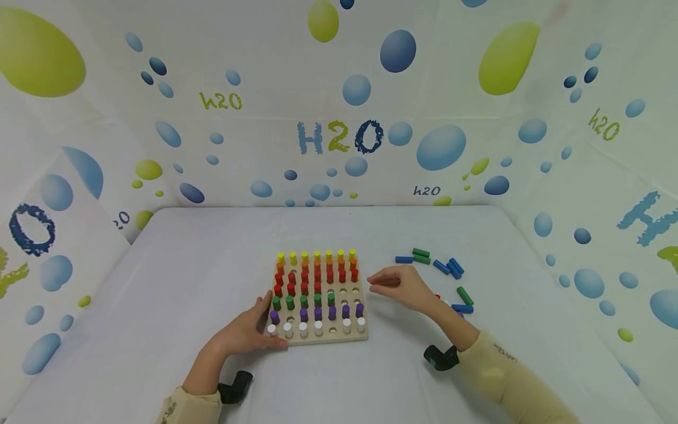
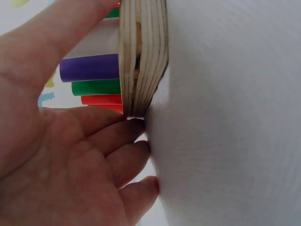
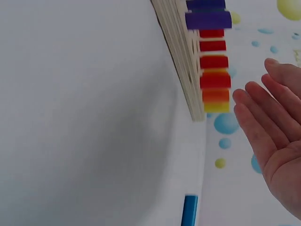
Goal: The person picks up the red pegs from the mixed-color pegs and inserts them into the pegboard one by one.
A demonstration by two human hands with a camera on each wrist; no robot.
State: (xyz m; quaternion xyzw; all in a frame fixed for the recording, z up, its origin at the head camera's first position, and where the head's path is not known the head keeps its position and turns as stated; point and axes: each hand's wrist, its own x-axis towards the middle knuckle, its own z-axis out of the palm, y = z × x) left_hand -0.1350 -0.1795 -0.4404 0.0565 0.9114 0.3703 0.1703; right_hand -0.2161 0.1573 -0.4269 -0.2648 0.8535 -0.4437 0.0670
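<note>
A wooden pegboard [image 1: 349, 337] lies on the table, holding upright pegs in coloured rows: yellow at the back, then orange, red, green, purple and white in front. Several holes show bare, mostly toward the right. My left hand [image 1: 241, 333] grips the board's near left corner, thumb along the front edge and fingers against the left side. From the left wrist, fingertips [image 2: 136, 126] meet the layered board edge [image 2: 143, 52] beside a purple peg [image 2: 89, 68]. My right hand [image 1: 405, 287] hovers just right of the board, fingers [image 3: 263, 110] loosely extended with nothing between them.
Loose blue pegs [image 1: 441, 267], green pegs [image 1: 421, 252] and a few partly hidden ones lie scattered beyond and beside my right forearm. A blue peg [image 3: 189, 210] also shows in the right wrist view. A printed white backdrop [image 1: 254, 153] stands behind the table.
</note>
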